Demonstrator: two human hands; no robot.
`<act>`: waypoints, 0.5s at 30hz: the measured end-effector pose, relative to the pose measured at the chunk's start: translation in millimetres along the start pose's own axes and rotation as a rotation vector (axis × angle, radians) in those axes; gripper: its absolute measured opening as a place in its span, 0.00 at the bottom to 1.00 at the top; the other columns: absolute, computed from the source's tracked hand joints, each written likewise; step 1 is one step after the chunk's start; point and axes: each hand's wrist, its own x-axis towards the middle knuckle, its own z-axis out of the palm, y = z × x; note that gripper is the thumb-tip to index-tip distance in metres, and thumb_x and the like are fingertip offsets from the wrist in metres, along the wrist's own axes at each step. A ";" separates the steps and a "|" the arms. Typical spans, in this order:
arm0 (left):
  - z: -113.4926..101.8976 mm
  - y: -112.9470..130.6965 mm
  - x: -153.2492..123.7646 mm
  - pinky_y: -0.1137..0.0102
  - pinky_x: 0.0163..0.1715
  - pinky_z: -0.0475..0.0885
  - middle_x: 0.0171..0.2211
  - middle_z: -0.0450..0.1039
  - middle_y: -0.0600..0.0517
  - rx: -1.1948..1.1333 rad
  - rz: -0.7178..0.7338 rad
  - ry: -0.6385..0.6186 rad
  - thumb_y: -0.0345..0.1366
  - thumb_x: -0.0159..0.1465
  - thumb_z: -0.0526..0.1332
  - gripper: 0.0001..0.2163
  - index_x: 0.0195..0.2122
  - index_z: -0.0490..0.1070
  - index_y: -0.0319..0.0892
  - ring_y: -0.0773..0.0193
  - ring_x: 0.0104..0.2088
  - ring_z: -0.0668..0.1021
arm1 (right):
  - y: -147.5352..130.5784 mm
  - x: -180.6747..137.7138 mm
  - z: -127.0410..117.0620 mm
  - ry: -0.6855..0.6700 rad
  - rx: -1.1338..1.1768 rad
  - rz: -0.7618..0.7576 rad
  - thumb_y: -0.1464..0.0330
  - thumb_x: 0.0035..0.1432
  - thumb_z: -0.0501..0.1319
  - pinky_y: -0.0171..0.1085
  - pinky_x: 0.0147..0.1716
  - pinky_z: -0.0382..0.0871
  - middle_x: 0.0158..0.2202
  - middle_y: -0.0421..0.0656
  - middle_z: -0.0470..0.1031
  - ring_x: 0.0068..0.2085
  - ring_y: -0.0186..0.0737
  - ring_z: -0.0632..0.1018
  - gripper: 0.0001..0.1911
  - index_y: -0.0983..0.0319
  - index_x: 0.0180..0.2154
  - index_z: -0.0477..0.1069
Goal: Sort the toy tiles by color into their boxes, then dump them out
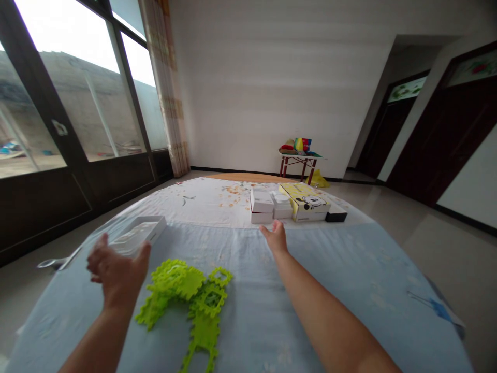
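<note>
My left hand (116,267) is raised over the left of the table with its fingers apart and nothing in it. Just beyond it lies an open white box tray (157,230), partly hidden by the fingers. My right hand (276,237) reaches forward, thumb and fingers apart, close in front of a white box (261,201); I cannot tell whether it touches the box. Between my arms, bright green toothed puzzle pieces (205,329) lie on the cloth, some joined and some piled up.
Right of the white box stand a smaller white box (282,205), a yellow cartoon box (305,199) and a black box (336,213). A pale blue cloth (256,300) covers the near table. Farther back, a small table (298,155) holds colourful items beside a yellow bag (318,179).
</note>
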 end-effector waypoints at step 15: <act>-2.2 -9.3 -13.2 0.60 0.51 0.64 0.46 0.73 0.46 0.058 0.341 -0.486 0.51 0.57 0.52 0.19 0.42 0.72 0.45 0.53 0.47 0.73 | -28.4 36.0 66.1 0.221 -0.312 0.092 0.53 0.31 0.70 0.60 0.49 0.54 0.57 0.68 0.54 0.56 0.65 0.60 0.63 0.66 0.62 0.40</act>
